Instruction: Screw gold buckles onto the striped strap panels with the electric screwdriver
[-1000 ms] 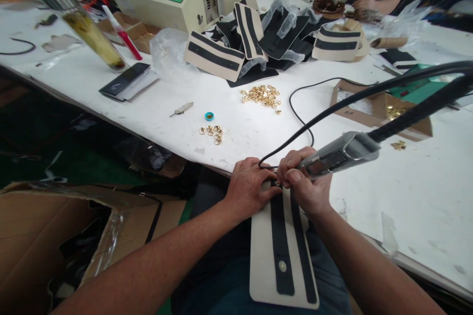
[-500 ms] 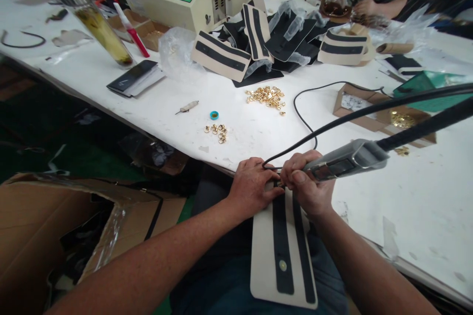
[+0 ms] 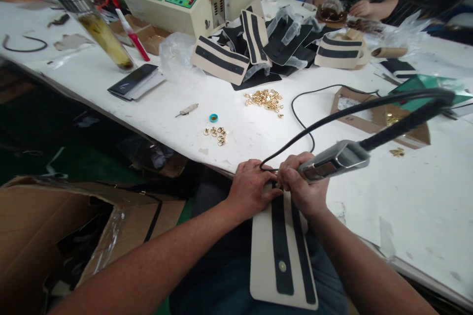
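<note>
A beige panel with two black strips (image 3: 261, 256) lies across my lap, its far end at the table's edge; a small round pale spot sits on one strip. My left hand (image 3: 253, 184) is closed on the panel's far end, thumb and fingers pinched near the strip; any small part between them is hidden. My right hand (image 3: 305, 184) wraps round a grey corded electric screwdriver (image 3: 338, 160), tilted with its front end down at the pinched spot. The screwdriver's tip is covered by my fingers.
On the table are gold fittings (image 3: 264, 100), a smaller gold group (image 3: 218, 134), a blue cap (image 3: 213, 117) and a pile of panels (image 3: 221, 59). A cardboard parts box (image 3: 354, 120) stands right, a machine (image 3: 166, 2) behind. A co-worker's hand (image 3: 360, 8) is at the back.
The screwdriver and its cable have shifted a little left and down, with my right hand. My left hand and the panel hold nearly the same place. The co-worker's hand has moved slightly.
</note>
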### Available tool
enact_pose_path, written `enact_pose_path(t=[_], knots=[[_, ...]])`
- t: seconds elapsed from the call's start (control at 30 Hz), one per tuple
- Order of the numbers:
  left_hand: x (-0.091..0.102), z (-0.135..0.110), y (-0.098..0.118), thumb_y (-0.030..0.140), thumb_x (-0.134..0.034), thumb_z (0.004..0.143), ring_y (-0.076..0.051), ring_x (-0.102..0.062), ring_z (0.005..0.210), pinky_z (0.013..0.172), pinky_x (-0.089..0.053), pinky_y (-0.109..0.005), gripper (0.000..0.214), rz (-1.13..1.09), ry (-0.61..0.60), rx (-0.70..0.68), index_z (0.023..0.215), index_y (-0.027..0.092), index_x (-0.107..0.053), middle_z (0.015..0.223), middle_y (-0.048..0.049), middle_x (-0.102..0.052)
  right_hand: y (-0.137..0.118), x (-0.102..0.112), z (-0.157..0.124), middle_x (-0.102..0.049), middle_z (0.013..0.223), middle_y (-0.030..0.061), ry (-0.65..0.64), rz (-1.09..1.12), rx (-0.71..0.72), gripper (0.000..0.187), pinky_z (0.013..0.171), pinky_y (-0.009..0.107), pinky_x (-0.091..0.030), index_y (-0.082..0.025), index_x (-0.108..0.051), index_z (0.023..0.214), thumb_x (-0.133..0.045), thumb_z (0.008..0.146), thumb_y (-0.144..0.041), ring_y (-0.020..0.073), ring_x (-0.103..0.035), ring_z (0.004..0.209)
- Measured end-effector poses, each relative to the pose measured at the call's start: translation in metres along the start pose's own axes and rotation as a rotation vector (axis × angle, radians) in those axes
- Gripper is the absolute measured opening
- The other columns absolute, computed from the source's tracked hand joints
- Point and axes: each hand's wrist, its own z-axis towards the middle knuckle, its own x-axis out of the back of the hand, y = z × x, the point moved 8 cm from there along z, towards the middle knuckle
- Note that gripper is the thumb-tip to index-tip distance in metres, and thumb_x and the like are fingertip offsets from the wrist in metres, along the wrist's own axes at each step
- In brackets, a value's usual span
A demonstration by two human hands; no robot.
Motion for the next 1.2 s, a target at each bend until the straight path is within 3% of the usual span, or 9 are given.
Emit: enact_pose_path(t=[0.3,0.43,0.5,0.6,0.67,0.77,0.93,1.07,1.2], knots=[[0.004,-0.002,0.004,0.040,-0.087,0.080,-0.027,-0.061,0.111,0.099,-0.045,-0.045,0.029,0.043,0.056,-0.041,0.105,0.029,-0.079,0.113,-0.0034,-0.075,-0.004,-0.001,0.013,-0.058,0.058,-0.0020,-0.037,0.049,-0.053,0.044,0.051,0.028,-0.047,-0.019,-0.062,0.076,-0.079,0.084,-0.059,0.0141,-0.055,0.052],[0.006,-0.001,0.010,0.036,-0.086,0.082,-0.026,-0.061,0.116,0.102,-0.044,-0.046,0.021,0.033,0.047,-0.064,0.099,0.027,-0.078,0.115,-0.0010,-0.078,-0.039,0.019,0.026,-0.060,0.060,-0.0020,0.087,0.058,-0.002,0.052,0.047,0.029,-0.045,-0.020,-0.063,0.084,-0.075,0.081,-0.071,0.0148,-0.054,0.048],[0.008,-0.001,0.012,0.034,-0.084,0.083,-0.026,-0.062,0.118,0.104,-0.044,-0.047,0.018,0.028,0.034,-0.082,0.099,0.026,-0.078,0.117,-0.0012,-0.079,-0.063,0.041,0.033,-0.059,0.060,-0.0021,0.188,-0.084,0.022,0.053,0.045,0.028,-0.042,-0.021,-0.065,0.092,-0.071,0.085,-0.072,0.0151,-0.052,0.048],[0.012,-0.001,0.013,0.027,-0.076,0.088,-0.027,-0.062,0.119,0.106,-0.046,-0.050,0.020,0.040,-0.025,-0.149,0.107,0.025,-0.079,0.124,-0.0039,-0.078,-0.083,0.075,0.039,-0.063,0.068,0.0001,0.204,-0.615,0.017,0.046,0.053,0.029,-0.043,-0.021,-0.068,0.101,-0.068,0.091,-0.065,0.0179,-0.057,0.057],[0.014,-0.003,0.012,0.016,-0.067,0.086,-0.029,-0.061,0.125,0.109,-0.046,-0.053,0.036,0.064,-0.111,-0.232,0.120,0.025,-0.076,0.134,-0.0055,-0.074,-0.069,0.096,0.036,-0.070,0.085,0.0040,0.106,-0.964,-0.028,0.040,0.062,0.031,-0.045,-0.022,-0.068,0.113,-0.063,0.096,-0.057,0.0216,-0.063,0.071],[0.015,-0.007,0.008,0.006,-0.060,0.076,-0.030,-0.053,0.140,0.118,-0.042,-0.056,0.067,0.118,-0.278,-0.349,0.140,0.026,-0.066,0.150,-0.0057,-0.063,-0.020,0.133,0.020,-0.069,0.117,0.0108,-0.041,-1.295,-0.202,0.043,0.071,0.035,-0.048,-0.024,-0.058,0.139,-0.053,0.100,-0.042,0.0276,-0.068,0.092],[0.012,-0.013,0.002,0.001,-0.061,0.065,-0.033,-0.040,0.153,0.126,-0.035,-0.056,0.097,0.220,-0.475,-0.417,0.157,0.025,-0.046,0.166,-0.0067,-0.045,0.021,0.177,-0.007,-0.066,0.124,0.0137,-0.061,-1.441,-0.346,0.051,0.080,0.039,-0.051,-0.024,-0.053,0.149,-0.052,0.100,-0.036,0.0321,-0.066,0.110],[0.014,-0.009,0.008,0.006,-0.064,0.074,-0.031,-0.044,0.150,0.126,-0.036,-0.057,0.083,0.194,-0.424,-0.403,0.153,0.028,-0.051,0.162,-0.0064,-0.051,0.012,0.172,-0.020,-0.064,0.135,0.0145,0.004,-1.397,-0.250,0.054,0.100,0.047,-0.050,-0.023,-0.055,0.147,-0.061,0.095,-0.033,0.0343,-0.059,0.123],[0.024,-0.003,0.015,0.022,-0.054,0.097,-0.027,-0.061,0.133,0.117,-0.047,-0.052,0.046,-0.024,-0.290,-0.298,0.141,0.029,-0.064,0.142,-0.0074,-0.069,-0.005,0.128,-0.037,-0.061,0.142,0.0134,-0.037,-1.146,0.044,0.056,0.112,0.053,-0.045,-0.025,-0.057,0.146,-0.067,0.092,-0.028,0.0341,-0.055,0.131]])
